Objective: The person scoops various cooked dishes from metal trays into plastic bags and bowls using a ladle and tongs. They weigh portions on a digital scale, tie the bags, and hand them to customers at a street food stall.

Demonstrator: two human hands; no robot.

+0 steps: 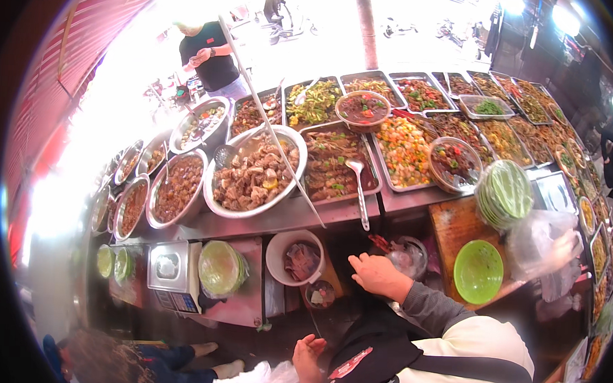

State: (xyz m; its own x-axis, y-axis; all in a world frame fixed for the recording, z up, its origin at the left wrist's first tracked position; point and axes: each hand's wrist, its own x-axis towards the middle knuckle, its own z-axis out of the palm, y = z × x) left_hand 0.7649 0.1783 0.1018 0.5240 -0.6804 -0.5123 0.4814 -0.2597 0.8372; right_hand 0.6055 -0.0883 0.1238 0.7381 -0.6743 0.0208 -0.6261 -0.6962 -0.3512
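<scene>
My right hand, in a grey sleeve, reaches left over the dark gap below the counter, fingers apart and empty. Just beyond it stands a clear container with a plastic bag. My left hand is low in front of the black apron, fingers loosely bent, nothing seen in it. White plastic bags lie close to its left. Between and beyond the hands are a white bucket with crumpled contents and a small bowl. A steel serving spoon rests on a tray of cooked food.
Trays and bowls of food cover the counter. A green bowl and wrapped plates stand at right, near another person's blurred hand at a bag. At left are a scale and a crouching person. Someone stands beyond the counter.
</scene>
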